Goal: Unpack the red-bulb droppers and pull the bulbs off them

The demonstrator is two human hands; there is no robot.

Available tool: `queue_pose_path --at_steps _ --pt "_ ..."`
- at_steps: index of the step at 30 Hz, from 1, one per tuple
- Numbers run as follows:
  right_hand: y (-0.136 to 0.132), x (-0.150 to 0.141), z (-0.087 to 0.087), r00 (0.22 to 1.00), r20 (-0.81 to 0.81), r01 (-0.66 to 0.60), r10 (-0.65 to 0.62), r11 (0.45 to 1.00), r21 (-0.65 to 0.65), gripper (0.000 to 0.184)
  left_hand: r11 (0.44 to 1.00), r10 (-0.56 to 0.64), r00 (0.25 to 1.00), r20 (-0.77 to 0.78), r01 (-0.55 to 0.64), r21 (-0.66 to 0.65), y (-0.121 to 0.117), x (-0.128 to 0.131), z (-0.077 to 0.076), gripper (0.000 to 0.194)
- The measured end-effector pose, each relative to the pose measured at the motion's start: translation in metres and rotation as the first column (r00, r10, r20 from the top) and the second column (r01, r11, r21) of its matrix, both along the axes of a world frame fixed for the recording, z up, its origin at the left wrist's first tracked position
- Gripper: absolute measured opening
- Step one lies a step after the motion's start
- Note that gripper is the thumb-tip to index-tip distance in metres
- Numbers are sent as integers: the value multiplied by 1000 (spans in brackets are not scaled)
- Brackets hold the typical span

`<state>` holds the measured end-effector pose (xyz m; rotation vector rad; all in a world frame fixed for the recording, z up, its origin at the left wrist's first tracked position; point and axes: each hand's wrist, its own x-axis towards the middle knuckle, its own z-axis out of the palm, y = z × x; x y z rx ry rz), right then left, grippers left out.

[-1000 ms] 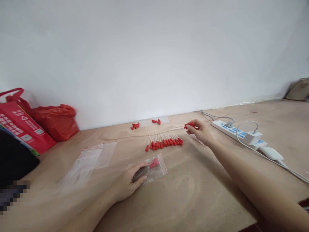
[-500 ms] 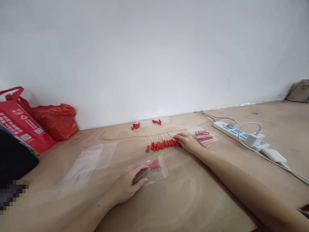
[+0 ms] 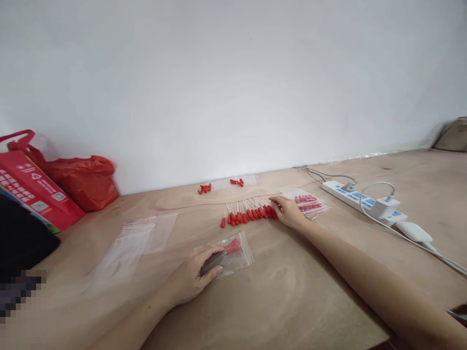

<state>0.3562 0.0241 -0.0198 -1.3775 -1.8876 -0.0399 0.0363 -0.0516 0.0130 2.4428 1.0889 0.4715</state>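
In the head view, my left hand [image 3: 195, 272] grips a clear zip-lock bag [image 3: 241, 257] lying on the table; red bulbs [image 3: 232, 246] show inside it, and the fingers cover the rest. Further back, a fanned row of thin pale sticks with red bulb ends [image 3: 241, 216], resembling droppers, lies with the bulbs towards me. At the row's right end is my right hand [image 3: 288, 211], its fingers curled together against the last bulbs. What lies between those fingertips is hidden. Just behind that hand, filled clear bags [image 3: 306, 199] with more red bulbs are stacked.
Flat clear bags [image 3: 146, 236] lie at left. Loose red bulbs [image 3: 205, 188] and another bag [image 3: 251, 180] are by the wall. A white power strip [image 3: 339, 192] with a charger [image 3: 385, 207] and cables stands at right. Red bags [image 3: 87, 180] stand at far left.
My right hand has shifted slightly to the right along the row, and more red bulbs show at that end. My left hand keeps its grip on the zip-lock bag.
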Motion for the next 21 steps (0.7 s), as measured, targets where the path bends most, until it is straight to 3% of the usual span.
queue_pose_path --at_steps 4,7,11,21 --pt "-7 -2 6 999 10 -45 45 998 41 23 1000 10 1000 14 -10 -2 0 0 -1 35" --pt "-13 -11 11 989 119 -95 92 995 24 30 1000 1 1000 12 -1 0 1 0 -1 35" --pt "-16 -21 12 977 209 -40 41 999 -9 28 1000 -14 1000 12 14 6 1 0 -1 35" --pt "-17 -13 14 994 103 25 -25 1000 6 21 1000 -25 1000 -13 25 19 3 -2 -4 35"
